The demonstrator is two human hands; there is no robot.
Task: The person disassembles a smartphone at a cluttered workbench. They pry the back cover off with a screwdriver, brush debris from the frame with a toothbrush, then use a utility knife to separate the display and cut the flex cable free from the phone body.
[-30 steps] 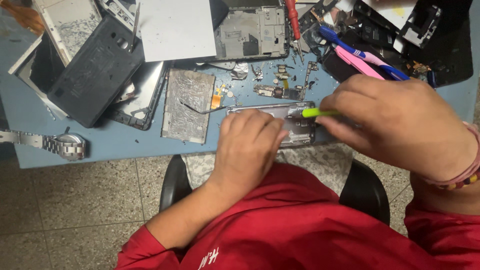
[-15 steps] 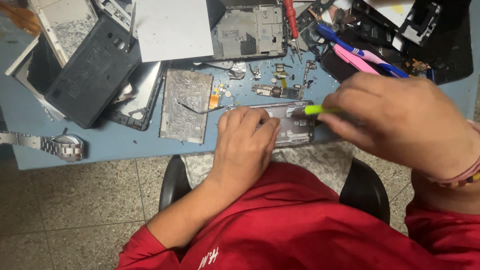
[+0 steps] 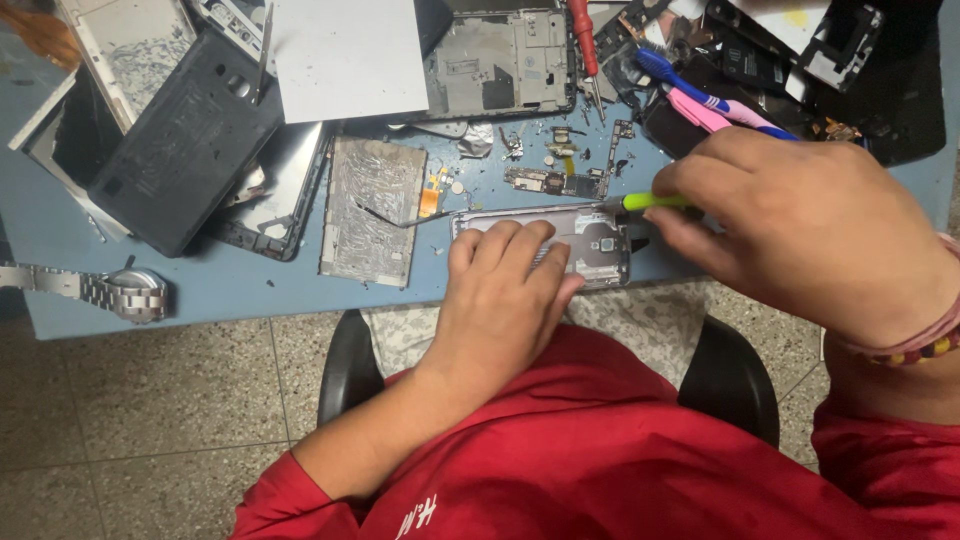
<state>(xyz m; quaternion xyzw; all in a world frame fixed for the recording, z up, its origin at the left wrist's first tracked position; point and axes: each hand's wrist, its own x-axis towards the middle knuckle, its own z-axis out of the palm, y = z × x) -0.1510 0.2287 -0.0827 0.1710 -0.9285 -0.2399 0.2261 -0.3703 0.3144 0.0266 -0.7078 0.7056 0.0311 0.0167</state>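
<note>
Left hand (image 3: 505, 290) stayed flat on the phone (image 3: 590, 245) at the tabletop's (image 3: 250, 290) near edge. Right hand (image 3: 800, 220), gripping the green screwdriver (image 3: 655, 201), had shifted slightly right; tip at the phone's top edge.

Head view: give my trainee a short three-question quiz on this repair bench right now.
1. True or false: the left hand lies flat on the silver phone body.
2. Which tool is in the right hand? A) red screwdriver B) green-handled tool C) toothbrush
3. What lies at the table's left edge, apart from both hands?

Key
1. True.
2. B; its tip meets the phone body's upper right edge.
3. A metal wristwatch.
</note>
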